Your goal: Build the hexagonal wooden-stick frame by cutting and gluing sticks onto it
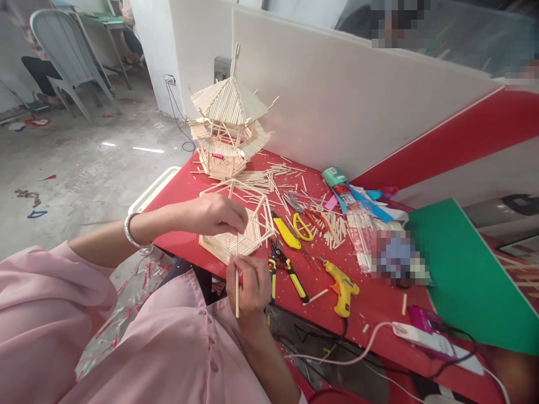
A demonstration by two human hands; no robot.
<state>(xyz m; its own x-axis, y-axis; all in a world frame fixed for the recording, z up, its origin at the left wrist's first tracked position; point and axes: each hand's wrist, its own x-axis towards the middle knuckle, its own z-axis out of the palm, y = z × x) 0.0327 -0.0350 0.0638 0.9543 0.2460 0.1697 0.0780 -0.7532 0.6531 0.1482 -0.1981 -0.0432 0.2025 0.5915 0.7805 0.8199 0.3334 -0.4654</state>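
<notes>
one thin stick (237, 294) is sitting near the frame's centre; the right hand (249, 286) is pinching it, ideally steadying without bending; the left hand (224, 214) is hovering curled above, its grip unclear.

I'd call this a craft workshop. On my feed, a red tabletop (387, 292) carries a glue gun (345, 289), pliers (295, 276), scattered sticks (334, 229), a stick frame (214, 245) and a stick pagoda (229, 104). Left of the tabletop I see littered concrete floor (113, 174), a plastic chair (67, 53) and a green-topped desk (103, 21); a pale partition (337, 101) stands behind the tabletop.
</notes>
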